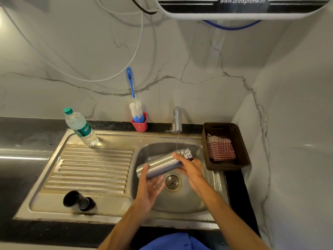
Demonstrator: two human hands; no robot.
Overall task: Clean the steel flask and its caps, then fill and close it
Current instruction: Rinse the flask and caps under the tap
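Two black caps (78, 201) sit near the drainboard's front edge, well apart from the basin. Over the sink (212, 199), left hand (150, 188) cradles the steel flask (162, 164) base with spread fingers; right hand (189, 166) grip curls round its neck under the tap (176, 121) stream, basket (225, 147) near the right rim.

steel sink drainboard (93, 165), two caps (78, 201) (black), bottle (81, 127)
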